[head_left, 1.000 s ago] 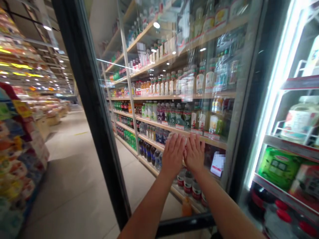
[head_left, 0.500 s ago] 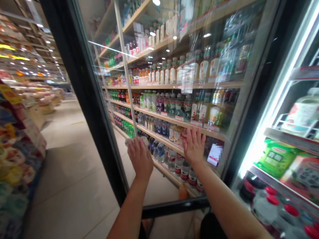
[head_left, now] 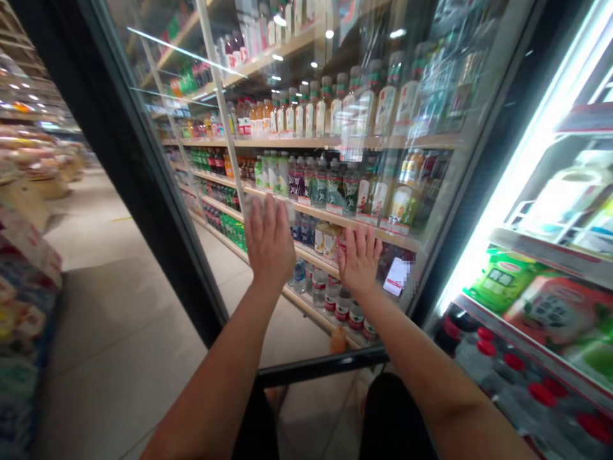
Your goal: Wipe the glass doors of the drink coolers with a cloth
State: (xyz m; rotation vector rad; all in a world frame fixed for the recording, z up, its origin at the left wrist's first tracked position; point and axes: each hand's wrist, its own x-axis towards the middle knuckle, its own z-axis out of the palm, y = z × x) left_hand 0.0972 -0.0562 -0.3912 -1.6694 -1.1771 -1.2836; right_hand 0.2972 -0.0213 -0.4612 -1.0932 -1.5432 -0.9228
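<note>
1. Door, 1 pc. Glass [head_left: 215, 252] is standing in black frame [head_left: 119, 160], filling ctr of view, directly ahead of person. Cooler shelf [head_left: 550, 262] is showing to R, so door is prob. standing open.

2. L hand [head_left: 272, 246]: lying over glass, fingers extending, not balling up; grip on wad can't be told.

3. Wad [head_left: 290, 209], pale, 1 pc: peeking out beside L fingertips, mostly hiding; material unclear.

4. R hand [head_left: 360, 265]: spreading flat, apparently touching glass, holding nothing visible; sitting lower than L hand.

5. Phone [head_left: 396, 276], lit: showing just R of R hand; on, behind or reflecting in glass, can't tell.

6. Legs [head_left: 395, 418], dark: showing below btm rail [head_left: 330, 366].

RISKS (judged):
a. Wad slipping out & dropping, if L fingers are only pressing, not gripping.
b. Door swinging, if hands are pushing unevenly; R hand is prob. bracing, so a lapse there could be letting it go.
c. Btm rail knocking legs, since they're sitting close, esp. if door is moving inward.
d. Fresh prints, from bare R palm resting on glass.
e. L fingertips bumping frame, if hand is straying far L.
f. Missed marks, as ceiling-lamp glare & bottles [head_left: 330, 105] showing in glass are masking surface.
g. Cooler warming, if door is staying open long; red-cap bottles [head_left: 541, 396] & green pack [head_left: 502, 281] are sitting exposed.
</note>
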